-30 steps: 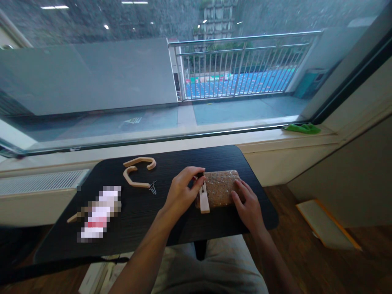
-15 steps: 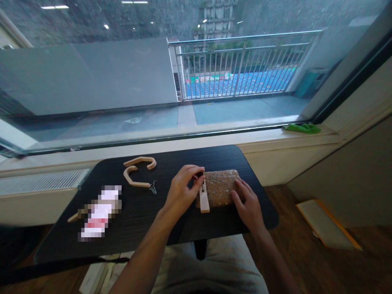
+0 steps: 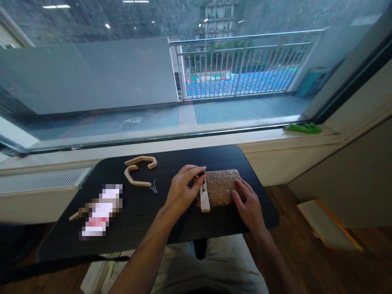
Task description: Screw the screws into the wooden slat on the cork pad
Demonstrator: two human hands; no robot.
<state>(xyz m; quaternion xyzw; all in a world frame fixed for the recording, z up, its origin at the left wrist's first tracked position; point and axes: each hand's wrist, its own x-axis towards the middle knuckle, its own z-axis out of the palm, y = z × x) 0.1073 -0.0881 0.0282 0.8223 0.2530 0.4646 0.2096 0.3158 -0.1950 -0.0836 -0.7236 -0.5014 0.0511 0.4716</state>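
Brown and clear-wrapped, the block point(image 3: 222, 188) lies on the dark surface point(image 3: 180, 157), a pale wooden bar point(image 3: 205, 201) across its nine-o'clock end. The left hand point(image 3: 181, 185) pinches the bar's twelve-o'clock tip; the right hand point(image 3: 248, 200) rests loosely spread at three o'clock. Neither has visibly shifted this past second, suggesting steadying. Fingers hide the tip; pixelation masks an item point(image 3: 102, 209) toward nine.

No text readable (white-red item point(image 3: 101, 211) pixelated).
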